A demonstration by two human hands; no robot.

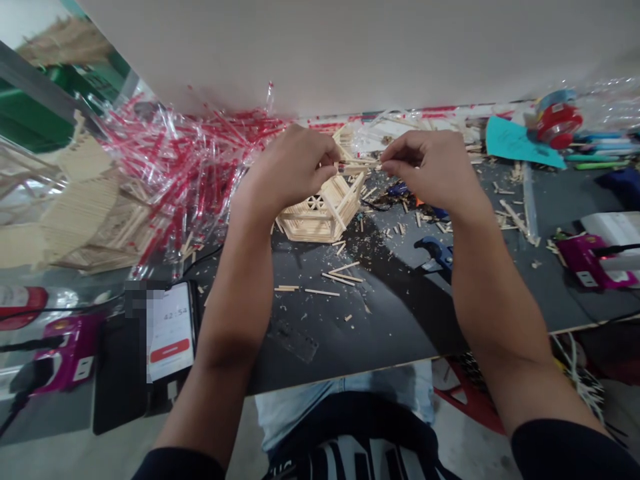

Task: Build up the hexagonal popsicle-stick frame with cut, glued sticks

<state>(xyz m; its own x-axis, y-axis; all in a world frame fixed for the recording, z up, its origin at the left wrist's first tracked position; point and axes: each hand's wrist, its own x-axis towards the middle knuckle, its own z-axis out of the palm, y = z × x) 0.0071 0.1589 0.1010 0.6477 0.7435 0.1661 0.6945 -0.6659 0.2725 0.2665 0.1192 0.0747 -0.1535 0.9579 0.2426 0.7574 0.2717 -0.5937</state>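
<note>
A small model built of thin wooden sticks (313,230), with slatted sides and a crossed lattice panel, sits on the dark tabletop. My left hand (295,167) is over its upper left, fingers pinched at the end of a thin wooden stick (356,169) by the model's top. To the right of the model, my right hand (433,167) is closed in a pinch, the fingertips close to the far end of the sticks. What those right fingertips hold is too small to make out. Both hands partly hide the model's upper part.
Red-and-clear plastic wrappers (200,167) pile up at the back left, beside a larger stick-built model (85,213). Loose sticks (343,277) and scraps litter the table. A blue-handled tool (435,253) lies near my right forearm; a phone (173,333) lies left. Purple power strips (590,260) flank the workspace.
</note>
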